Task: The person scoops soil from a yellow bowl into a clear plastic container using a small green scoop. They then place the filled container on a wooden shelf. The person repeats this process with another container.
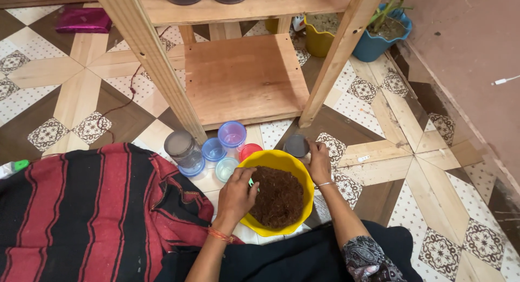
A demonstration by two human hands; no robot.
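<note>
The yellow bowl (276, 161) sits on the tiled floor (379, 157), directly in front of the seated person and just short of the front edge of the wooden shelf unit (244, 79). It is filled with dark brown, fibrous, soil-like matter (279, 198).

The left hand (236, 194) rests on the bowl's left rim. Its fingers are curled closed around a small green item (251, 182), mostly hidden; its kind cannot be told. A red-orange thread band circles the left wrist.

The right hand (318, 161) lies at the bowl's far right rim. Its fingers grip a small jar with a dark lid (296, 145), which stands just beside the bowl and the shelf unit's right front leg. A thin bangle sits on the right wrist.

Left of the bowl, close together on the floor: a red cup (249, 150) touching the rim, a pale green cup (225, 168), two blue cups (213, 149), one taller and purple-rimmed (232, 133), and a clear jar with a grey lid (183, 149) standing on a blue lid.

A red-and-black striped cloth (81, 206) covers the floor's near left part. Beyond the shelf unit, toward the far right corner by the pink wall (466, 49), stand a yellow pot (318, 39) and a blue pot holding a plant (387, 27). A magenta pouch (84, 19) lies at the far left. Two dark containers stand on the upper shelf.
</note>
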